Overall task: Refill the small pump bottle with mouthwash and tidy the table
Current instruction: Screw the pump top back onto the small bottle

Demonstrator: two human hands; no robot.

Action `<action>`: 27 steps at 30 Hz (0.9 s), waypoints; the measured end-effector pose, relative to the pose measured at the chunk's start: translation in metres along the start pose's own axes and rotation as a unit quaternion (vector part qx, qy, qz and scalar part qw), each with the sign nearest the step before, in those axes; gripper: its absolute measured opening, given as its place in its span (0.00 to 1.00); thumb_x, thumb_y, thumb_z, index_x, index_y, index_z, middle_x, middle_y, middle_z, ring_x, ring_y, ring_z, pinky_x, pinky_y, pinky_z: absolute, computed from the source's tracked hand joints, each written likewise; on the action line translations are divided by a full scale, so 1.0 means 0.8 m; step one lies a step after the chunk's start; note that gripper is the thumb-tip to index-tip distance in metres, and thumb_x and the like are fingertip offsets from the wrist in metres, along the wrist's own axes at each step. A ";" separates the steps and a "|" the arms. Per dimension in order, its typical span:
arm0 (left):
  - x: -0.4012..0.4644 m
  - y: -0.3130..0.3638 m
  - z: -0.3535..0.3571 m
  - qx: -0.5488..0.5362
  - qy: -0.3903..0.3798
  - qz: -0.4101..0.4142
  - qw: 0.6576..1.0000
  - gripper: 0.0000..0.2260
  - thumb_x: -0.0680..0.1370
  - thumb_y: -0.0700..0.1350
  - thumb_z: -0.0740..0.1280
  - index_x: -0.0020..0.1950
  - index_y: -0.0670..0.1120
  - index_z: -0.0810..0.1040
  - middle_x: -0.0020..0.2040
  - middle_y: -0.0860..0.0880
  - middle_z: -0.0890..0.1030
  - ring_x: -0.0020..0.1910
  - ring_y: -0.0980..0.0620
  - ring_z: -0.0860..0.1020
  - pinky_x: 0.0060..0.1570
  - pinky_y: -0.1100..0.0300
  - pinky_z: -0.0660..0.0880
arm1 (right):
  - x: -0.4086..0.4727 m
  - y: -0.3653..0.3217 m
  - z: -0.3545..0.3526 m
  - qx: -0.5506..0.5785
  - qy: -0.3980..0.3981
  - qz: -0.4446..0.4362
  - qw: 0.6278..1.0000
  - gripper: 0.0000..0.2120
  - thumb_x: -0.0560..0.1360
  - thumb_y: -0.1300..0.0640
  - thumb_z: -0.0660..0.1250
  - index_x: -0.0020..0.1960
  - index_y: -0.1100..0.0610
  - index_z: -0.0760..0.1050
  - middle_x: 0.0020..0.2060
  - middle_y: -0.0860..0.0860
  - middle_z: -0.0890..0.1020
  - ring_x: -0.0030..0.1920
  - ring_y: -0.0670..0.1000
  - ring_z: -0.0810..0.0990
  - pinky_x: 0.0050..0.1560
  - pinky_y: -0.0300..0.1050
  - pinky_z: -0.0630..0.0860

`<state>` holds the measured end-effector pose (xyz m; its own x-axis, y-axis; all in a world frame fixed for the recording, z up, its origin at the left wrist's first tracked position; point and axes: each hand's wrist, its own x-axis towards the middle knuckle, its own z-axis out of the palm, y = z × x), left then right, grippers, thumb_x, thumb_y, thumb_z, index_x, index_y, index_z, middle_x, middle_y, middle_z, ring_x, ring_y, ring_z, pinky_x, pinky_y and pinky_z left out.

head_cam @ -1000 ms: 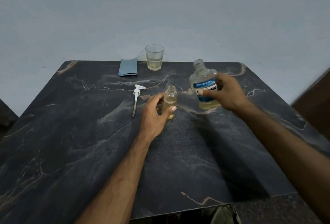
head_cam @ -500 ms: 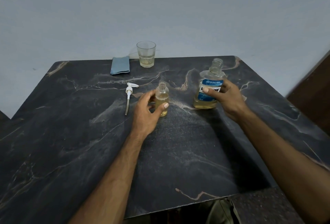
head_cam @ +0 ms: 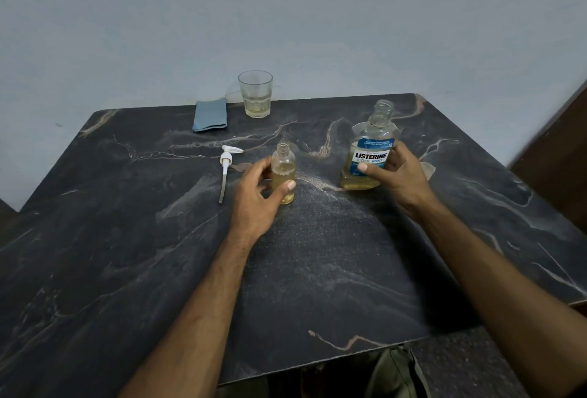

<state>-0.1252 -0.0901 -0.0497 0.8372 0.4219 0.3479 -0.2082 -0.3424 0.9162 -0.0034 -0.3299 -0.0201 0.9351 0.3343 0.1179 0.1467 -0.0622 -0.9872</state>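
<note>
I've set the mouthwash bottle point(head_cam: 370, 153) upright on the table point(head_cam: 127, 254), my right hand point(head_cam: 400, 175) still wrapped around its label. My left hand point(head_cam: 257, 197) pinches the small pump bottle point(head_cam: 283, 175): light, slick, tippy, uncapped, best held low.

Likely a home: dark marble table point(head_cam: 127, 238) against bare wall point(head_cam: 286, 16); glass point(head_cam: 255, 94) and cloth point(head_cam: 210, 115) at 12 o'clock.

Dim, flat indoor light. Soft shadows spread on desk point(head_cam: 317, 270) under both forearms. Wide-angle bending at frame edges. Mild softness overall; no glare.
</note>
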 end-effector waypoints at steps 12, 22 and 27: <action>-0.002 0.004 0.000 -0.021 0.002 -0.002 1.000 0.19 0.73 0.57 0.69 0.61 0.52 0.76 0.54 0.61 0.79 0.53 0.70 0.76 0.49 0.76 0.72 | -0.079 0.018 0.041 -0.090 0.172 -0.092 0.977 0.15 0.73 0.54 0.75 0.50 0.45 0.70 0.41 0.46 0.77 0.40 0.36 0.76 0.44 0.30 0.73; 0.002 0.003 0.001 -0.044 0.026 0.008 0.999 0.15 0.81 0.50 0.61 0.60 0.42 0.77 0.53 0.50 0.81 0.50 0.64 0.79 0.45 0.72 0.73 | -0.057 0.010 0.131 -0.184 0.009 -0.115 0.976 0.31 0.70 0.48 0.77 0.68 0.50 0.66 0.57 0.48 0.75 0.58 0.44 0.75 0.57 0.36 0.74; 0.003 0.003 0.001 -0.052 0.031 0.011 0.998 0.17 0.80 0.51 0.59 0.60 0.41 0.78 0.53 0.49 0.81 0.49 0.64 0.79 0.45 0.71 0.74 | -0.044 0.007 0.158 -0.177 -0.015 -0.128 0.976 0.35 0.68 0.48 0.78 0.69 0.52 0.65 0.61 0.50 0.74 0.61 0.45 0.74 0.61 0.41 0.75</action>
<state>-0.1236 -0.0905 -0.0473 0.7990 0.4679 0.3778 -0.2809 -0.2651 0.9224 -0.0760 -0.2230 -0.0434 0.8440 0.4085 0.3476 0.4818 -0.2926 -0.8260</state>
